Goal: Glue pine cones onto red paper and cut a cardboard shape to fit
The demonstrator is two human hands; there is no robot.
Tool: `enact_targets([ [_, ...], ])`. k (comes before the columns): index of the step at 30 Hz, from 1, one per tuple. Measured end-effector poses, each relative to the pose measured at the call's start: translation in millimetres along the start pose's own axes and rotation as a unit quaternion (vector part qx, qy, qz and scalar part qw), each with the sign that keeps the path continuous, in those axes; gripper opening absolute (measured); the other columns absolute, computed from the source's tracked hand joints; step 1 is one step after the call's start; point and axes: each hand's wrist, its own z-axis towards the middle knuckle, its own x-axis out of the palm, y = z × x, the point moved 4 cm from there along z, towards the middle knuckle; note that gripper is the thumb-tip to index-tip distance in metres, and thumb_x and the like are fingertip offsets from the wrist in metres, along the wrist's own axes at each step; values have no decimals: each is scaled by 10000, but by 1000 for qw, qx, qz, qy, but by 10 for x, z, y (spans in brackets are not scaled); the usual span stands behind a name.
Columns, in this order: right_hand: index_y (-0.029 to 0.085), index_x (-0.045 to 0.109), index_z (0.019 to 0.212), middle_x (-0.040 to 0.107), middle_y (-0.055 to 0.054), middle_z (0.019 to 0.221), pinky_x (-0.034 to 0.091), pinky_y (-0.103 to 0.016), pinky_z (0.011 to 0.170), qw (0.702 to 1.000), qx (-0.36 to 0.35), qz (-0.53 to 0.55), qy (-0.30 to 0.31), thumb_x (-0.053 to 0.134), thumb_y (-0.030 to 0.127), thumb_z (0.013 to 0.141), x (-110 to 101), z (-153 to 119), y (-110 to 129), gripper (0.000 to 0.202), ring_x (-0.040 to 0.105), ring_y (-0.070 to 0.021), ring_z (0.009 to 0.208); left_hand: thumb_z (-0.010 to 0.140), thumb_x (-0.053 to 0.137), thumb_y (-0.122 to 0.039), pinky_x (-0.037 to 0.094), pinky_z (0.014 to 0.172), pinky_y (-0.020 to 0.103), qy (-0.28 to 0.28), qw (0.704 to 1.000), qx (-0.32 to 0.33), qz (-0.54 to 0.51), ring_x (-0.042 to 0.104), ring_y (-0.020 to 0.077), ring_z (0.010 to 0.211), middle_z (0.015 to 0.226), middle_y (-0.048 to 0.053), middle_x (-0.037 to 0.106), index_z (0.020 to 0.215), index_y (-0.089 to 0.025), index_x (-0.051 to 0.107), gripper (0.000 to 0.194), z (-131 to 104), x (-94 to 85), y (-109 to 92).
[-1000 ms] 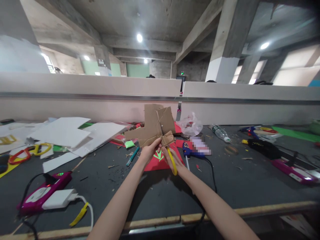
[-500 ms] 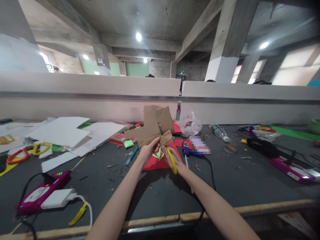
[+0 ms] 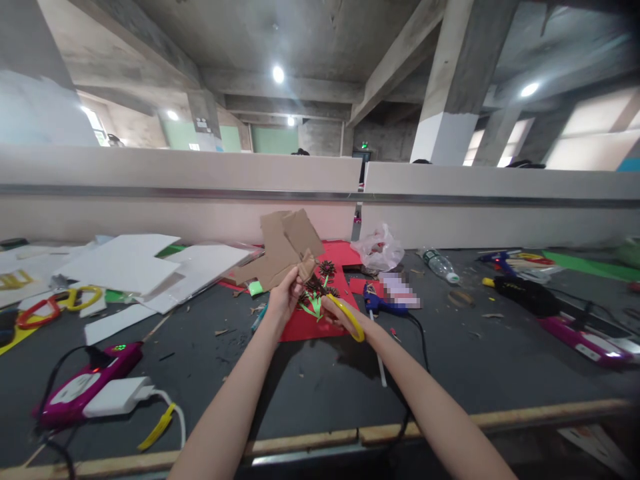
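My left hand [image 3: 284,297] pinches the lower corner of a creased piece of brown cardboard [image 3: 286,245], which is held up over the table. Scissors with a yellow handle [image 3: 354,319] are in my right hand [image 3: 341,317], just right of the cardboard. The scissor blades are hard to make out. Beneath both hands lies red paper [image 3: 295,331]. On it are dark brown pine cones [image 3: 327,268] and a bright green leaf-like cutout [image 3: 315,306], partly covered by my hands.
White boards [image 3: 125,260] and red and yellow scissor handles [image 3: 40,312] lie left, behind a purple power strip [image 3: 90,387]. To the right are a blue glue gun [image 3: 383,301] with a cable, a plastic bag [image 3: 381,248] and a bottle [image 3: 440,265]. A low partition [image 3: 200,220] stands behind.
The cardboard and my left hand have shifted left, uncovering pine cones and more red paper. My right hand and the scissors have come away from the cardboard, slightly right and lower.
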Motion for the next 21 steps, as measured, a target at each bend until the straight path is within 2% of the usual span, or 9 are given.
enact_targets([
  [3,187,478,539,395,66,383,243,-211,338,994,59,-28,92,486,497,722,-49,-52,7,360,309,-59,318,611,644,-251,292,364,114,-3,1000,11,-26,334,-14,349,446,-61,469,536,-128,518,191,45,-57,-69],
  [6,188,493,541,385,66,347,229,-219,312,988,104,-2,113,472,526,719,-174,-95,-6,383,294,-64,286,614,636,-221,278,358,103,-19,998,27,-56,336,-15,353,461,-60,478,555,-128,510,167,97,-132,-121],
  [9,185,494,584,418,51,349,194,-215,289,974,164,40,153,402,612,725,-254,-98,-62,459,267,-61,267,615,620,-185,246,348,99,-55,992,70,-92,317,-17,348,451,-72,456,558,-136,487,152,137,-227,-205],
  [10,188,481,596,419,53,349,200,-208,289,974,166,51,143,380,631,727,-283,-71,-74,474,269,-59,266,615,612,-182,236,346,102,-59,991,82,-91,309,-16,345,443,-73,446,544,-137,476,160,142,-246,-225],
  [11,191,457,589,414,56,346,207,-200,289,978,163,62,111,370,648,722,-321,-29,-88,484,276,-57,265,615,604,-185,226,341,110,-57,992,85,-77,302,-12,341,434,-72,438,529,-137,470,166,142,-253,-231],
  [13,194,406,573,441,50,372,249,-190,303,984,150,98,-5,395,655,702,-421,70,-120,479,337,-60,283,606,598,-201,209,332,137,-33,998,58,-16,299,0,333,410,-65,422,493,-137,469,182,129,-232,-178],
  [16,187,408,604,525,26,505,373,-196,399,968,87,171,-164,591,551,610,-561,177,-157,407,498,-88,429,576,627,-230,219,341,182,27,992,-23,120,331,31,333,368,-47,410,423,-137,479,232,72,-164,28],
  [19,191,388,619,480,72,542,420,-216,473,948,1,200,-248,737,375,462,-671,203,-169,424,498,-81,478,575,658,-244,279,375,204,86,971,-62,216,377,57,347,346,-25,433,372,-142,490,282,14,-104,218],
  [21,192,363,605,426,99,524,412,-214,476,942,-29,195,-272,755,319,414,-706,197,-182,454,459,-63,454,560,683,-221,361,439,207,82,973,-47,213,471,83,418,432,-1,539,458,-138,572,172,3,-82,262],
])
